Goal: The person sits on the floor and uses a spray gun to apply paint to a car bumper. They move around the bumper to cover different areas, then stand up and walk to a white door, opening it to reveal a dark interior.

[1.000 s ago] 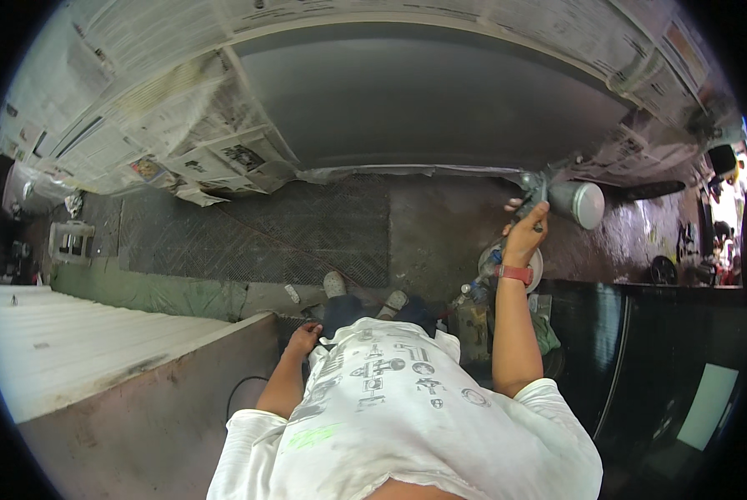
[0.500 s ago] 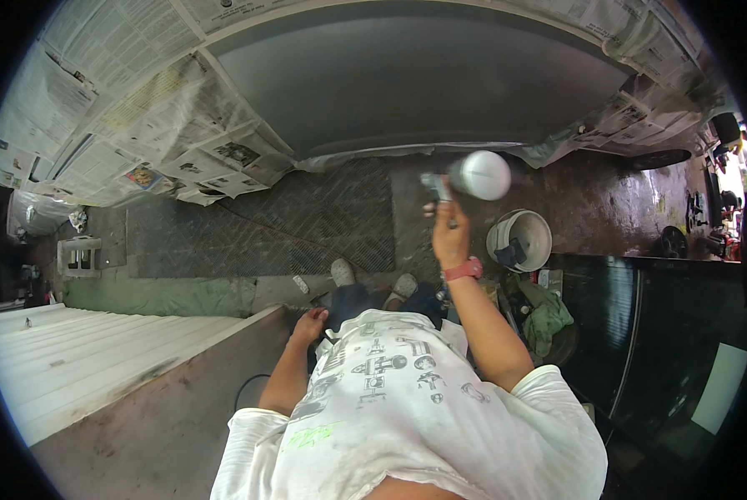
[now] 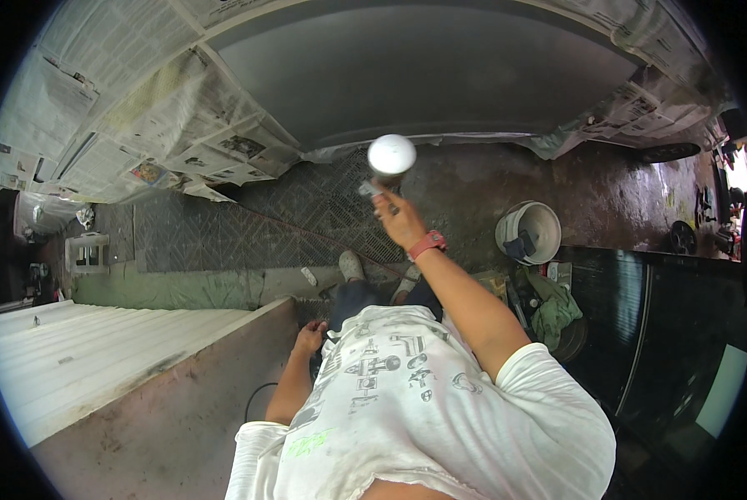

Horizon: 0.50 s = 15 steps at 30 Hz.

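Before the near edge of a grey panel, left of centre: one spray gun with a round white-topped cup, the cup toward the panel, any gap between them not readable; right hand, fingers wrapped round the gun's grip, a red band on the wrist; left hand, near the person's left side, fingers curled, whether round anything cannot be told; newspaper sheets, fixed to left and right of the panel; one dark patterned mat on the floor; one pair of light shoes, a small white item just left of them, kind unclear; to the right, one white bucket, a dark item inside; nearer, one green cloth, crumpled; far left, one pale slotted stool or crate; near left, one white ribbed sheet.
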Motion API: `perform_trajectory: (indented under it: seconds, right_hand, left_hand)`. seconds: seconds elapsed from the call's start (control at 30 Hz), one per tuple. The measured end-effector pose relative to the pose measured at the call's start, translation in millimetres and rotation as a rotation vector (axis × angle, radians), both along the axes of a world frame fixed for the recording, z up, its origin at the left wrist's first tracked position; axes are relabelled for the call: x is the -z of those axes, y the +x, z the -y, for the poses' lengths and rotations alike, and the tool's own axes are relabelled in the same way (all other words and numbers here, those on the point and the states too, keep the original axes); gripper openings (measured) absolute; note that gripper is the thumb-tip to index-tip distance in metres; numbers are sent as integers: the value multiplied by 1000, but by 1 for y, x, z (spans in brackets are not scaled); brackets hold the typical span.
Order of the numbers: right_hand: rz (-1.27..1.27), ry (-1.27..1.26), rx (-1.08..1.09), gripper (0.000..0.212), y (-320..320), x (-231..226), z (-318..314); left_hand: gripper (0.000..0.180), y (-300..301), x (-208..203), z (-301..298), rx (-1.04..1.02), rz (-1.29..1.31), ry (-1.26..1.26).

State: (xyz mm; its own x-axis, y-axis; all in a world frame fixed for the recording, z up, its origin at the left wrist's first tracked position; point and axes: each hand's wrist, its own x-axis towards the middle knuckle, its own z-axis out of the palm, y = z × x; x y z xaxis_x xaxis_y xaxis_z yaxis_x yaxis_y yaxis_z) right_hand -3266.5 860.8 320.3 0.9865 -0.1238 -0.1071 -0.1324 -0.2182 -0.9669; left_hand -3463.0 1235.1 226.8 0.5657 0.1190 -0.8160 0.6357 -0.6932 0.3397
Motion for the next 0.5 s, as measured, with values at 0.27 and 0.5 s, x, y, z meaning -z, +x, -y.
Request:
perform_trajectory:
  seconds: [0.27,0.5]
  right_hand:
    - [-42,-40,693,52,-21,23,137]
    - [182,-152,1051,55,-57,-18,188]
  left_hand:
    - [49,5,2,0,7,48,-56]
    - [47,34,6,11,82,58,-69]
